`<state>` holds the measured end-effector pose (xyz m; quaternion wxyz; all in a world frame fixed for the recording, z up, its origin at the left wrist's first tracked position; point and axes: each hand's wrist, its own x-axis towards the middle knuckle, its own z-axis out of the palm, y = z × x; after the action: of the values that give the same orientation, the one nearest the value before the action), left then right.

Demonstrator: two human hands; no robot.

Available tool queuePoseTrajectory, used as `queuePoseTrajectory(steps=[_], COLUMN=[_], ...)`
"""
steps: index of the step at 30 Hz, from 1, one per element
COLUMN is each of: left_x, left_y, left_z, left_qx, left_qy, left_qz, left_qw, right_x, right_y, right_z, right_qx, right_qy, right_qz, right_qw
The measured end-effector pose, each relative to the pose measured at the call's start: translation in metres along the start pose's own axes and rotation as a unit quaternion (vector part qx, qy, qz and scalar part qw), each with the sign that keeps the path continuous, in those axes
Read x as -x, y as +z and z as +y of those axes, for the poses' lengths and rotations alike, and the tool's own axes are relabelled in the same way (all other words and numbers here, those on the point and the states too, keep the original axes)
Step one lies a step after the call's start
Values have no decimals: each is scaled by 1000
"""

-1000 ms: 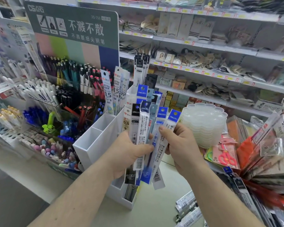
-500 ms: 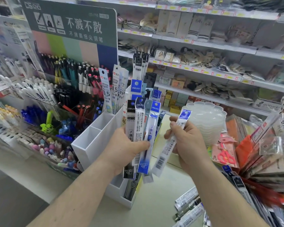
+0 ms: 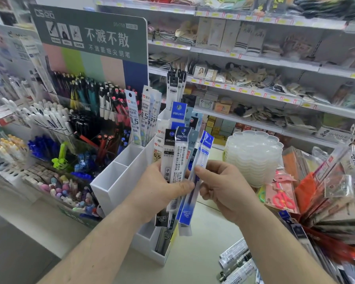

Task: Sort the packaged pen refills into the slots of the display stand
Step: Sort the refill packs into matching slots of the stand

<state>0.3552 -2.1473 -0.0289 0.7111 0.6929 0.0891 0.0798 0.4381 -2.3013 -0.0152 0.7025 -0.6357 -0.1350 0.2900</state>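
Head view, centre frame: a refill bundle is gripped by the left hand; one blue refill is pinched by the right hand. Rear slots of the display stand are filled; front slots are unfilled.

shop interior | white wall shelves stocked | pale countertop | bright light
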Motion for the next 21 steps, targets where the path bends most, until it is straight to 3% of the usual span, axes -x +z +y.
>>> queuePoseTrajectory(steps=[5,12,17,21], left_x=[0,-9,-14,-17], left_y=[-6,-21,-17,-13], left_z=[7,25,21,14], left_qx=[-29,20,14,15], left_qy=[22,103,85,61], left_qz=[63,166,169,159], left_qw=[997,980,982,985], right_x=[-7,-40,-92,-142], right_y=[1,-31,-35,-36], right_z=[-4,-21,-20,-15], right_qx=[-84,-166,-21,100], right_qy=[26,-19,-80,-84], right_qz=[-5,203,281,283], right_qw=[996,965,956,950])
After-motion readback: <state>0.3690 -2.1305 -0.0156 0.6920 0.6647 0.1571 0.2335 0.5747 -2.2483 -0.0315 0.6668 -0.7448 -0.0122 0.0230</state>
